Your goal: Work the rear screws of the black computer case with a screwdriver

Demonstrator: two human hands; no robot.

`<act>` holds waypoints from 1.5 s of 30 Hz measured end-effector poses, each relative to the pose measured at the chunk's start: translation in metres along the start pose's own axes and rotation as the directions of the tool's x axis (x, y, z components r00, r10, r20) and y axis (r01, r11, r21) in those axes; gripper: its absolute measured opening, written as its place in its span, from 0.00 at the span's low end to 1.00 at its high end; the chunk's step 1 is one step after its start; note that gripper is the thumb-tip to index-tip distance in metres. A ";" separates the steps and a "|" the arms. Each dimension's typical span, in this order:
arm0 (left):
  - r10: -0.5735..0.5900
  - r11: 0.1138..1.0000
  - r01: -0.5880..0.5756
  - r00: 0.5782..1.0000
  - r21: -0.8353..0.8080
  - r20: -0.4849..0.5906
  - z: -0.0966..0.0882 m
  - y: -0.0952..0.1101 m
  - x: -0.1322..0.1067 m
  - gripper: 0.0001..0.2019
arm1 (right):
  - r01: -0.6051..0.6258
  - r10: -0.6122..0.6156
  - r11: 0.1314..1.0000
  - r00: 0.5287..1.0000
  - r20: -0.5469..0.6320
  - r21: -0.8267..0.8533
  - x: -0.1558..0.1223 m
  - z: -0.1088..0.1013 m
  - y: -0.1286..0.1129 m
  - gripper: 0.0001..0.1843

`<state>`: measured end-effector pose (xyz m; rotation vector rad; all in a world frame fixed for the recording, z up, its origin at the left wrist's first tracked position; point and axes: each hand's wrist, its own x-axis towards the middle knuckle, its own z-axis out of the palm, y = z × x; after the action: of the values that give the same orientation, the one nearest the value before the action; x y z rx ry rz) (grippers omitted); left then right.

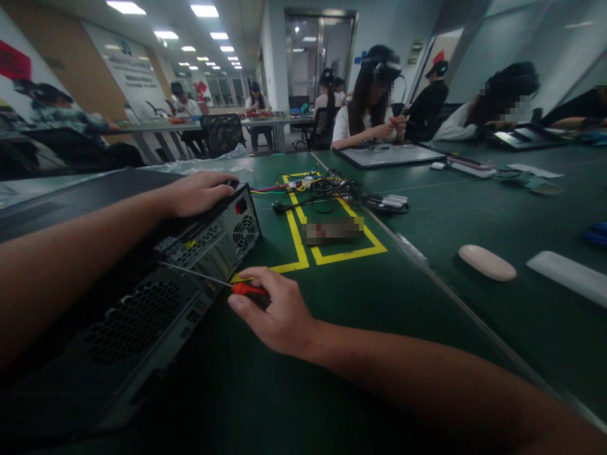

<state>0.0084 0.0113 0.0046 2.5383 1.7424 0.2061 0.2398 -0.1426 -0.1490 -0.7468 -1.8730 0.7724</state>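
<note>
A black desktop computer case (137,316) lies on its side at the left, its rear panel with vents, slot covers and a power socket facing right. My left hand (202,191) rests flat on the top of the case near its far corner, fingers stretched out. In my right hand (284,313) is a screwdriver (249,291) with an orange and black handle, gripped between thumb and fingers. Its long thin shaft points left to the rear panel, the tip near the slot covers. Whether the tip touches a screw is too small to tell.
Yellow tape (303,249) marks areas on the green table (379,291). Beyond the case lies a tangle of cables (327,186), with a blurred box (332,231) nearer. A pale oval case (487,263) and a white bar (569,275) lie rightward. Several people work at tables behind.
</note>
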 end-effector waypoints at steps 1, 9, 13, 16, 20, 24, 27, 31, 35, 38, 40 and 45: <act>-0.002 1.000 0.002 1.000 0.002 -0.001 0.000 0.001 0.000 0.45 | 0.003 -0.003 1.000 1.000 -0.001 0.008 0.000 0.000 0.000 0.19; -0.016 1.000 0.016 1.000 0.014 0.004 0.000 0.002 0.000 0.46 | 0.002 -0.002 0.998 1.000 -0.004 0.055 0.001 0.001 0.000 0.10; -0.029 0.999 0.029 1.000 0.026 0.003 -0.001 0.003 0.000 0.46 | -0.021 0.020 0.999 1.000 0.007 0.048 0.001 0.000 -0.001 0.10; -0.038 0.999 0.038 0.999 0.025 0.008 -0.002 0.005 -0.001 0.46 | -0.021 0.021 0.999 1.000 0.007 0.050 0.000 -0.001 -0.002 0.10; -0.049 0.998 0.048 0.999 0.031 0.019 -0.002 0.006 -0.001 0.46 | -0.027 0.027 0.999 0.999 0.023 0.035 0.000 -0.001 -0.002 0.10; -0.046 0.998 0.045 0.999 0.039 0.025 -0.002 0.004 0.000 0.46 | -0.050 0.049 0.998 0.998 0.027 0.039 0.000 -0.001 -0.003 0.11; -0.036 0.999 0.035 0.999 0.027 0.016 -0.001 0.002 0.001 0.46 | -0.043 0.042 0.998 0.999 0.021 0.040 0.000 -0.001 -0.002 0.11; -0.021 1.000 0.021 1.000 0.014 0.009 -0.001 -0.002 0.002 0.46 | -0.032 0.032 0.999 0.999 0.006 0.029 0.001 -0.002 -0.003 0.12; -0.019 1.000 0.019 1.000 0.005 0.010 -0.001 -0.004 0.002 0.46 | -0.046 0.046 0.999 0.999 0.007 0.012 0.001 -0.001 -0.003 0.13; -0.019 1.000 0.019 1.000 0.003 0.010 -0.001 -0.003 0.002 0.46 | -0.039 0.039 0.999 0.999 0.005 0.022 0.000 -0.001 -0.002 0.13; -0.023 1.000 0.023 1.000 -0.003 0.010 -0.002 -0.001 0.001 0.45 | -0.035 0.034 0.998 0.999 0.010 0.044 -0.001 -0.001 -0.002 0.12; -0.021 1.000 0.021 1.000 -0.004 0.011 -0.002 0.001 0.001 0.45 | -0.022 0.022 1.000 1.000 0.008 0.020 0.000 -0.002 -0.003 0.13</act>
<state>0.0096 0.0114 0.0066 2.5120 1.7616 0.1945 0.2416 -0.1443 -0.1460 -0.7543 -1.8640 0.8078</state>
